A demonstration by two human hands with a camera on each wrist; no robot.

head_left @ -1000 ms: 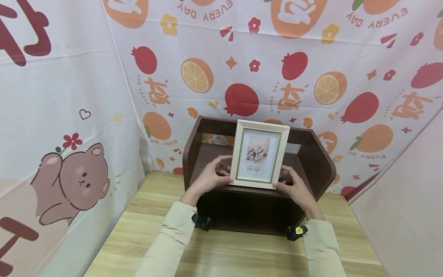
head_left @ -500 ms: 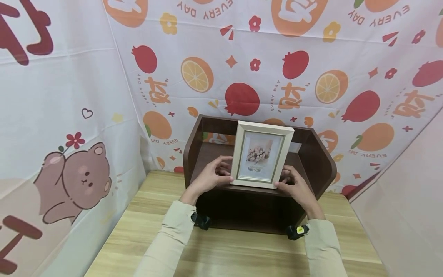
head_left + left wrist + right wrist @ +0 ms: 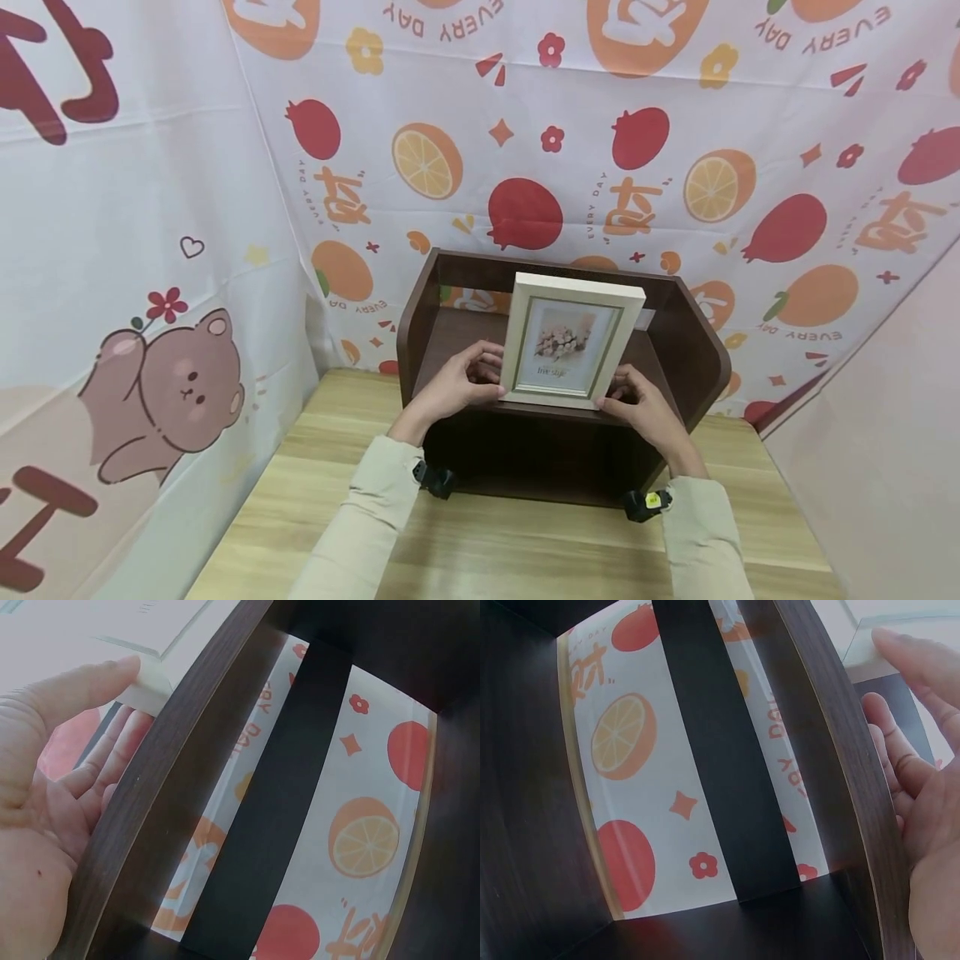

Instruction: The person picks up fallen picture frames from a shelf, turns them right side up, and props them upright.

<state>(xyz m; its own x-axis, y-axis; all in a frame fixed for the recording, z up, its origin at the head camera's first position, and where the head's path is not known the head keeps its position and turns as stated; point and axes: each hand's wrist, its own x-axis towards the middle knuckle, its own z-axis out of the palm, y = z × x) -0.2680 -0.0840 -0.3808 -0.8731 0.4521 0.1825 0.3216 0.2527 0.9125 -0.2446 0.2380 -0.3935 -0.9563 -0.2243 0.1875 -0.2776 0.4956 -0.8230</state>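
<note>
Printed cloth hangs all round, its soft folds covered in oranges, pomegranates and a brown cartoon bear (image 3: 168, 392), and below it sits a pale desk (image 3: 525, 542) with a streaky wood grain. On the desk stands a dark brown shelf unit (image 3: 705, 350) of matte laminate, with rounded side panels and an open back that lets the fruit pattern show through. A rectangular picture frame (image 3: 572, 340), cream with a stepped moulding and a thin green inner line, stands upright at the front edge of the upper shelf, tilted a little to one side. The left hand (image 3: 457, 387) pinches its lower left corner, thumb in front and fingers (image 3: 112, 746) behind. The right hand (image 3: 637, 406) grips the lower right corner likewise, thumb on the face and fingers (image 3: 889, 746) curled behind. Beige sleeves cover both forearms.
</note>
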